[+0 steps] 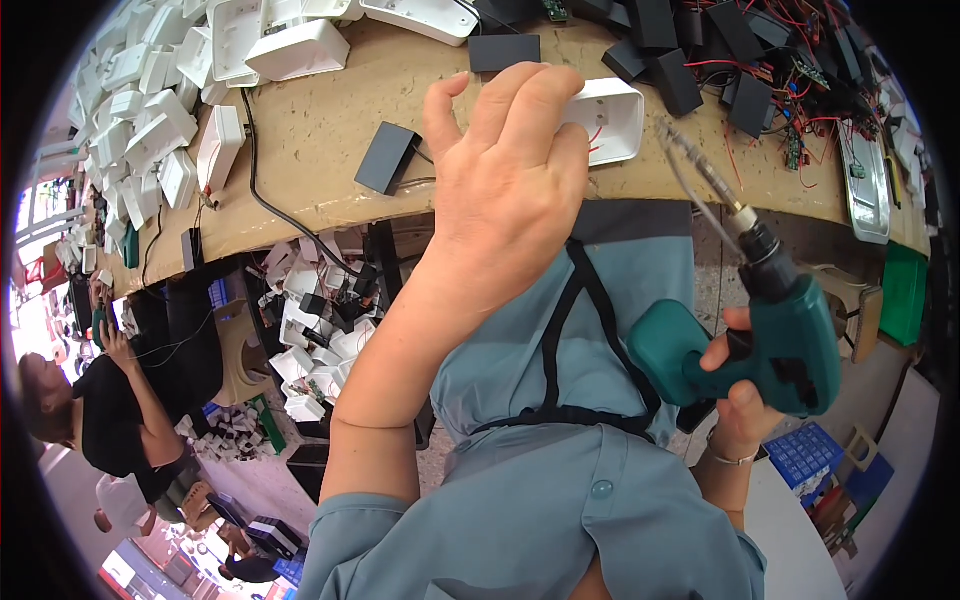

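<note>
My left hand [510,150] is over the workbench with its fingers bent. Its thumb side closes on the near-left edge of a white plastic case [622,122], and the hand covers part of that case. Thin red wires show inside the open case. In my right hand [745,395] is a green cordless drill [795,340], its fingers wrapped round the handle. The drill's long bit [712,178] points up and left, its tip just right of the white case. A black box [388,158] with a cable lies left of my left hand, and another black box [504,52] lies beyond it.
White cases [150,120] are heaped on the bench's left. Black boxes [655,30], circuit boards and red wires crowd the far right, near a clear tray [865,190]. A black cable [255,180] hangs over the edge above a bin of white parts [315,320]. A co-worker [120,420] is at left.
</note>
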Demonstrator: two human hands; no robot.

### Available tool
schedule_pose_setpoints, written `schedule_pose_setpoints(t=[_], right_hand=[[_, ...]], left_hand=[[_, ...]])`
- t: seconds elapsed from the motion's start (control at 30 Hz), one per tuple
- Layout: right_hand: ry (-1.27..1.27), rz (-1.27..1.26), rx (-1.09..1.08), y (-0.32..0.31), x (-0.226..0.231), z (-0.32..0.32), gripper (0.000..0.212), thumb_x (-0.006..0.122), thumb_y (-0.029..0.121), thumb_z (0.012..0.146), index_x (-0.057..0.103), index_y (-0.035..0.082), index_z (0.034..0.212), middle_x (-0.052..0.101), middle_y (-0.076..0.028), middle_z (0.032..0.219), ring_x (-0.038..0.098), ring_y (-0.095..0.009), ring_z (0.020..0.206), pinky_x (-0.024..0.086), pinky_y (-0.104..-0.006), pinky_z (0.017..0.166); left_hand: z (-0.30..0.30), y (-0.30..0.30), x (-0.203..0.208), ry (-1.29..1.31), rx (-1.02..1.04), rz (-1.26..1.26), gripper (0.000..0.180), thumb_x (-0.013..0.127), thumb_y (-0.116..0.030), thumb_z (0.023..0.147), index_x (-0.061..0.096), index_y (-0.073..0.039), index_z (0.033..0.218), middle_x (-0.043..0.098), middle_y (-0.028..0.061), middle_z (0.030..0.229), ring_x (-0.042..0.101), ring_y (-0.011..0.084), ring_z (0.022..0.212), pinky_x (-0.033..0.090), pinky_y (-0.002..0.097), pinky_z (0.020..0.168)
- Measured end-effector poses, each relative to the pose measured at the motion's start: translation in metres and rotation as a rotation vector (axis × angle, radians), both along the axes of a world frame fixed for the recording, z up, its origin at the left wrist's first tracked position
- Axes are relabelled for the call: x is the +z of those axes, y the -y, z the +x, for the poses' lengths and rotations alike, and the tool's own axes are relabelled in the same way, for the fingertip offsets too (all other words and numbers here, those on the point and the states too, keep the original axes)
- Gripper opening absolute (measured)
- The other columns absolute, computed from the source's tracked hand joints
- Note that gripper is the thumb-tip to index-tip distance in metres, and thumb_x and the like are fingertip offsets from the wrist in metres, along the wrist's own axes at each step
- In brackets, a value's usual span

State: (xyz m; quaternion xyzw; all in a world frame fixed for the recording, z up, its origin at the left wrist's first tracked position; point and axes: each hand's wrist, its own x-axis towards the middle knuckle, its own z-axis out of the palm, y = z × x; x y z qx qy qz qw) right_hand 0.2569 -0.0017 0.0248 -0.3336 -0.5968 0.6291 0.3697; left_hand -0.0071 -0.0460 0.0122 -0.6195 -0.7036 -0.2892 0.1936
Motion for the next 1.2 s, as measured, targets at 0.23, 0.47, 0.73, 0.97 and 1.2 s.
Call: schedule_pose_setpoints(t=[0.23, 0.47, 0.73, 0.97, 1.2], right_hand=[[0.144, -0.072, 0.094, 0.002, -0.004, 0.009, 0.071, 0.076, 0.028, 0.072, 0.043, -0.008, 0.124, 0.058, -0.022, 0.110, 0.062, -0.020, 0.075, 0.051, -0.0286, 0.067], [0.167, -0.081, 0.066, 0.001, -0.005, -0.001, 0.071, 0.076, 0.026, 0.072, 0.043, -0.007, 0.125, 0.058, -0.022, 0.111, 0.062, -0.021, 0.076, 0.051, -0.0298, 0.068], [0.189, -0.065, 0.053, 0.001, -0.004, -0.007, 0.069, 0.075, 0.025, 0.072, 0.043, -0.007, 0.125, 0.058, -0.022, 0.111, 0.061, -0.020, 0.077, 0.050, -0.0293, 0.067], [0.150, -0.098, 0.025, 0.001, -0.004, -0.016, 0.070, 0.076, 0.024, 0.072, 0.043, -0.005, 0.126, 0.058, -0.021, 0.109, 0.061, -0.019, 0.076, 0.050, -0.0287, 0.067], [0.127, -0.112, 0.026, -0.002, -0.006, -0.022, 0.066, 0.073, 0.018, 0.072, 0.042, -0.005, 0.126, 0.058, -0.021, 0.107, 0.059, -0.018, 0.072, 0.050, -0.0278, 0.065]], left_hand=[[-0.003, -0.010, -0.009, 0.000, -0.040, 0.006, 0.006, 0.059, -0.004, 0.066, 0.054, -0.001, 0.067, 0.052, 0.0075, 0.103, 0.053, 0.0226, 0.097, 0.034, 0.0464, 0.087], [-0.003, -0.012, 0.000, 0.011, -0.013, -0.065, 0.015, 0.062, 0.000, 0.066, 0.063, -0.004, 0.081, 0.053, 0.0056, 0.102, 0.051, 0.0234, 0.091, 0.035, 0.0378, 0.085], [0.000, -0.016, 0.000, -0.004, 0.031, -0.092, 0.015, 0.059, -0.001, 0.068, 0.065, -0.004, 0.081, 0.053, 0.0054, 0.099, 0.050, 0.0226, 0.086, 0.033, 0.0356, 0.083], [0.001, -0.020, -0.007, -0.024, 0.021, -0.023, 0.005, 0.058, -0.004, 0.064, 0.055, -0.001, 0.065, 0.050, 0.0070, 0.096, 0.048, 0.0230, 0.090, 0.033, 0.0444, 0.084], [0.001, -0.022, -0.008, -0.032, 0.023, -0.022, 0.005, 0.058, -0.005, 0.064, 0.056, -0.001, 0.067, 0.050, 0.0073, 0.097, 0.048, 0.0235, 0.090, 0.033, 0.0426, 0.082]])
